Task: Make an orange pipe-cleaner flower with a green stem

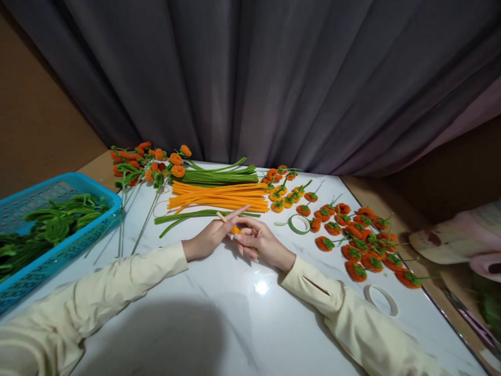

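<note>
Stick [222, 216], pale and thin, is slanting out between your two hands, with an orange piece [236, 230] lying at its lower end. Your left grip [210, 237] is closing around the stick, index finger extending, while your right grip [263, 241] is pinching the orange piece between thumb and fingers. Both are hovering over the desk [203, 324], just nearer than the orange strips [219, 196]; the tape roll [299, 224] is lying to the right, the blue basket [113, 201] sitting left.
</note>
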Tool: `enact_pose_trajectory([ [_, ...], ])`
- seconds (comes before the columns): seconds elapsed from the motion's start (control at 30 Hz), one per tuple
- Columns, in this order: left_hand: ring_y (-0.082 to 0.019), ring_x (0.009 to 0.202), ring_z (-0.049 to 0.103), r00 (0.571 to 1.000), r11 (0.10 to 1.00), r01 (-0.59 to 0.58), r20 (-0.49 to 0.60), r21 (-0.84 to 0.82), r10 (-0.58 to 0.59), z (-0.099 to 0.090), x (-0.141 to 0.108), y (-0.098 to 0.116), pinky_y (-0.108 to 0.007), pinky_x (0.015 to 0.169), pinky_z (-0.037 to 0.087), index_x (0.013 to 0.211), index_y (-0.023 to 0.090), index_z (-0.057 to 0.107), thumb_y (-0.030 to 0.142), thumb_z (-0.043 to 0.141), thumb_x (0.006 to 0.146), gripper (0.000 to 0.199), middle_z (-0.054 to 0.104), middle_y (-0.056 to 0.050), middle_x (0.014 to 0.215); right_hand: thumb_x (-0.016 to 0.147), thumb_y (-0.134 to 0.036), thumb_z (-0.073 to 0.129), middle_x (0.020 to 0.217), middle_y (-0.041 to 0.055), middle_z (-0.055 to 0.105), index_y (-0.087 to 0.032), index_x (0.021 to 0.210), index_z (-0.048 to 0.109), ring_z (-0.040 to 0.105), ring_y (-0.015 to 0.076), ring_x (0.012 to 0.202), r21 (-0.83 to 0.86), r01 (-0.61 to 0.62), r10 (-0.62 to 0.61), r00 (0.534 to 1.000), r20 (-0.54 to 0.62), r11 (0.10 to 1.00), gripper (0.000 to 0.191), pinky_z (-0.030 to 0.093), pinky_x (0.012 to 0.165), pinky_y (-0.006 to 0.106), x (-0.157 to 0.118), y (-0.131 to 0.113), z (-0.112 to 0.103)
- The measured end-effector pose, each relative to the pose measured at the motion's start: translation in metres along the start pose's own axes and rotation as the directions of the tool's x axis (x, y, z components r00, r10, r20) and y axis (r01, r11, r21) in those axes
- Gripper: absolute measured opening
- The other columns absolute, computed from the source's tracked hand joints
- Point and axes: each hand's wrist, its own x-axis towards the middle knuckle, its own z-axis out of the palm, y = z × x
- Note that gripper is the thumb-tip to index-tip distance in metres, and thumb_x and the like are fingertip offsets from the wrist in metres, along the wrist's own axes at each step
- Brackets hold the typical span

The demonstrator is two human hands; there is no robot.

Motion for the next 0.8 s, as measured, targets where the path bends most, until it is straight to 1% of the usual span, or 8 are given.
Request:
enact_pose_trajectory([
  [0.1, -0.018, 0.083, 0.056, 1.000, 1.000, 0.000, -0.004, 0.009, 0.000, -0.0004, 0.0002, -0.0001, -0.031, 0.084, 0.043, 0.141, 0.019, 0.032, 0.049, 0.030, 0.093, 0.057, 0.063, -0.007, 0.113, 0.077, -0.029, 0.066, 0.052, -0.0077, 0.054, -0.016, 0.107, 0.052, 0.033, 0.0016, 0.030, -0.013, -0.002, 0.002, 1.000, -0.013, 1.000, 0.035, 0.026, 0.030, 0.014, -0.0005, -0.0011, 0.0007],
  [0.2, -0.021, 0.095, 0.056, 1.000, 1.000, -0.005, -0.002, 0.008, 0.005, 0.0000, 0.0007, 0.0000, -0.033, 0.091, 0.040, 0.141, 0.018, 0.033, 0.047, 0.031, 0.093, 0.056, 0.061, -0.008, 0.117, 0.077, -0.029, 0.067, 0.053, -0.0071, 0.055, -0.017, 0.109, 0.052, 0.030, 0.0006, 0.032, -0.029, -0.016, 0.015, 0.999, -0.040, 0.999, 0.037, 0.019, 0.031, 0.013, -0.0004, -0.0011, 0.0005],
  [0.33, -0.024, 0.119, 0.045, 0.999, 0.999, -0.038, -0.016, 0.003, 0.038, 0.0018, 0.0013, -0.0006, -0.034, 0.101, 0.033, 0.142, 0.019, 0.031, 0.046, 0.031, 0.093, 0.055, 0.051, -0.008, 0.133, 0.074, -0.031, 0.069, 0.051, -0.0071, 0.054, -0.017, 0.108, 0.053, 0.029, 0.0008, 0.033, -0.021, -0.022, 0.021, 0.998, -0.060, 1.000, 0.040, 0.019, 0.034, 0.014, 0.0009, 0.0001, -0.0002],
  [0.4, -0.024, 0.125, 0.040, 0.999, 0.999, -0.040, -0.029, 0.006, 0.040, 0.0026, 0.0015, -0.0010, -0.034, 0.102, 0.033, 0.142, 0.020, 0.029, 0.045, 0.030, 0.094, 0.054, 0.045, -0.008, 0.138, 0.074, -0.032, 0.069, 0.051, -0.0068, 0.054, -0.017, 0.109, 0.053, 0.029, 0.0010, 0.034, -0.007, -0.025, 0.025, 0.998, -0.063, 1.000, 0.041, 0.019, 0.035, 0.014, 0.0016, 0.0005, -0.0003],
  [0.53, -0.027, 0.126, 0.038, 0.999, 1.000, -0.014, -0.043, 0.016, 0.015, 0.0030, 0.0018, -0.0007, -0.036, 0.097, 0.038, 0.142, 0.021, 0.028, 0.045, 0.028, 0.094, 0.054, 0.037, -0.009, 0.144, 0.075, -0.032, 0.068, 0.050, -0.0069, 0.054, -0.017, 0.112, 0.052, 0.028, 0.0013, 0.034, -0.001, -0.039, 0.039, 0.997, -0.063, 0.999, 0.043, 0.019, 0.035, 0.015, 0.0022, 0.0001, 0.0002],
  [0.63, -0.027, 0.125, 0.039, 0.999, 1.000, -0.021, -0.045, 0.020, 0.022, 0.0025, 0.0018, 0.0000, -0.036, 0.096, 0.039, 0.142, 0.022, 0.029, 0.044, 0.029, 0.094, 0.053, 0.034, -0.008, 0.146, 0.075, -0.032, 0.068, 0.051, -0.0067, 0.054, -0.017, 0.114, 0.051, 0.028, 0.0013, 0.034, -0.008, -0.042, 0.041, 0.997, -0.064, 0.999, 0.045, 0.019, 0.035, 0.015, 0.0021, -0.0003, 0.0004],
  [0.7, -0.026, 0.121, 0.043, 0.999, 1.000, -0.022, -0.047, 0.021, 0.023, 0.0022, 0.0016, 0.0003, -0.035, 0.095, 0.040, 0.142, 0.022, 0.029, 0.044, 0.029, 0.094, 0.053, 0.034, -0.008, 0.145, 0.075, -0.033, 0.068, 0.051, -0.0066, 0.054, -0.017, 0.114, 0.052, 0.028, 0.0011, 0.034, -0.011, -0.037, 0.037, 0.997, -0.066, 0.999, 0.045, 0.018, 0.035, 0.015, 0.0021, -0.0003, 0.0003],
  [0.8, -0.024, 0.110, 0.052, 0.999, 0.999, -0.019, -0.050, 0.026, 0.021, 0.0021, 0.0014, 0.0003, -0.034, 0.091, 0.042, 0.142, 0.022, 0.030, 0.045, 0.030, 0.093, 0.054, 0.038, -0.009, 0.143, 0.075, -0.033, 0.069, 0.051, -0.0069, 0.054, -0.017, 0.113, 0.052, 0.028, 0.0009, 0.034, -0.004, -0.039, 0.039, 0.997, -0.067, 0.999, 0.045, 0.018, 0.034, 0.015, 0.0021, 0.0000, 0.0001],
])
